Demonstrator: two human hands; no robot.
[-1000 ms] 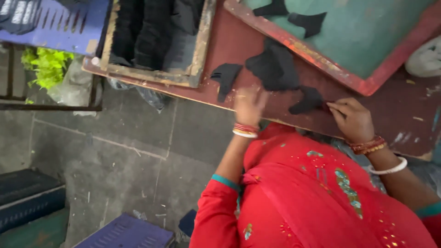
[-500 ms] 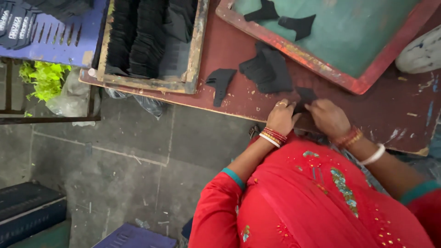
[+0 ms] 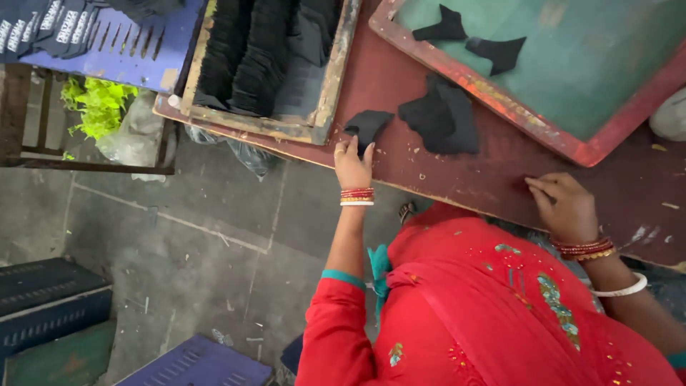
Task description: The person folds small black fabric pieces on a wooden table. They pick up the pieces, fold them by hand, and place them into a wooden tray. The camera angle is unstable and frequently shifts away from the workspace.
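Since half a second ago, the two hands have come apart. Her left hand (image 3: 354, 163) has slid out to a small black cloth piece (image 3: 368, 127) near the table (image 3: 400, 93) edge. Its fingers lie flat and loose, their tips touching the near end of the piece; they pinch nothing. The piece points away and to the right of that hand, and a bigger black pile (image 3: 441, 118) lies further right. Her right hand (image 3: 566, 206) rests flat on bare table, well apart and empty, so the left is nearer.
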